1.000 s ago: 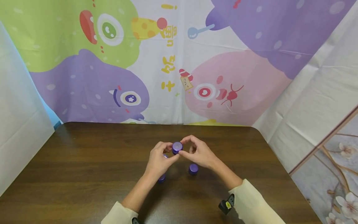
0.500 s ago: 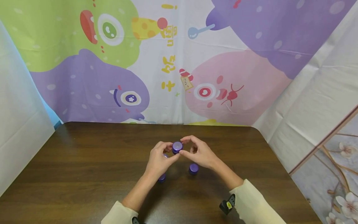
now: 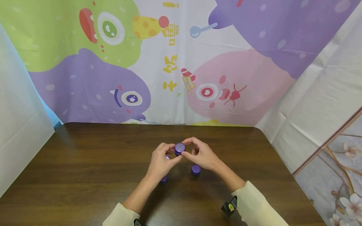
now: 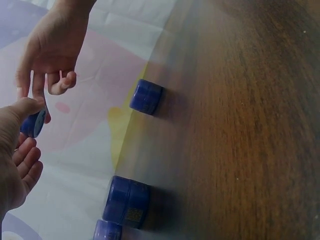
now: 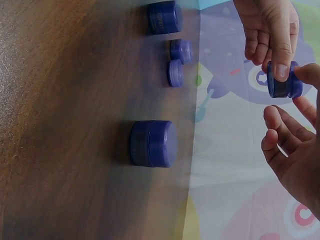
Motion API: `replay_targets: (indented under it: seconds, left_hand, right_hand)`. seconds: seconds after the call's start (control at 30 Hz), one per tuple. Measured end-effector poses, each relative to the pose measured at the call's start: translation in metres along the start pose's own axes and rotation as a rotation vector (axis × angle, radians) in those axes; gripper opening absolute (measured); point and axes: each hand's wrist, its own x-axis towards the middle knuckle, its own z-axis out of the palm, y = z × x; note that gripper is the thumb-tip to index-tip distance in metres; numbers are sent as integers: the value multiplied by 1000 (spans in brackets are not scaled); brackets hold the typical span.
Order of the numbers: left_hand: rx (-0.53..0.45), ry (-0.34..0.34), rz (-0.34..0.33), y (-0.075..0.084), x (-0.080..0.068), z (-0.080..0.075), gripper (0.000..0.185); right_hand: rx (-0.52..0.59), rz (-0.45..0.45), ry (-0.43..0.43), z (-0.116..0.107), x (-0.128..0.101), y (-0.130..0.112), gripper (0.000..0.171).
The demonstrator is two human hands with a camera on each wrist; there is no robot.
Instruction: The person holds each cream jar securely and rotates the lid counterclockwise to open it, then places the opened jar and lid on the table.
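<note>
Both hands hold one small purple jar (image 3: 179, 148) up over the table. My left hand (image 3: 159, 160) grips its body from the left, with the thumb laid along the side in the right wrist view. From the right, my right hand (image 3: 203, 154) pinches its upper end between thumb and forefinger, other fingers loosely bent. Below the right hand stands another purple jar (image 3: 195, 170). More purple pieces show partly behind the left hand and forearm. The right wrist view has them as a larger jar (image 5: 165, 17), a small jar (image 5: 180, 51) and a flat lid-like piece (image 5: 175, 73) beside it.
The dark wooden table (image 3: 85, 169) has rounded far corners. A white cloth with cartoon monsters (image 3: 169, 103) hangs behind its far edge, and pale cloth panels (image 3: 319, 103) flank it. A black wrist device (image 3: 229, 206) sits by the right sleeve.
</note>
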Motion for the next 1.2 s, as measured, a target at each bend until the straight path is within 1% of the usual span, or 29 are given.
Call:
replay_targets:
  seconds: [0.2, 0.33, 0.4, 0.5, 0.6, 0.63, 0.7, 0.87, 0.93, 1.2]
  left_hand:
    - [13, 5, 4, 0, 1, 0, 31]
    - [8, 9, -1, 0, 1, -1, 32]
    - [7, 10, -4, 1, 1, -1, 32]
    - [4, 10, -5, 1, 1, -1, 32]
    - [-1, 10, -3, 1, 1, 0, 32]
    - [-4, 9, -2, 1, 0, 0, 32]
    - [-4, 8, 0, 1, 0, 0, 32]
    - [2, 13, 9, 1, 0, 0, 32]
    - [-1, 15, 9, 1, 0, 0, 32]
    - [-10, 10, 6, 3, 0, 0, 30]
  right_hand:
    - [15, -44, -8, -1, 1, 4, 38]
    - [5, -61, 17, 0, 0, 5, 40]
    - [1, -71, 27, 1, 0, 6, 39]
    - [4, -67, 26, 1, 0, 5, 34]
    - [19, -52, 6, 0, 0, 4, 33]
    - [23, -45, -1, -1, 0, 3, 33]
    - [26, -31, -17, -3, -2, -6, 34]
    - [11, -6, -17, -4, -2, -9, 42]
    - [8, -14, -5, -1, 0, 0, 44]
    - [3, -72, 19, -1, 0, 2, 34]
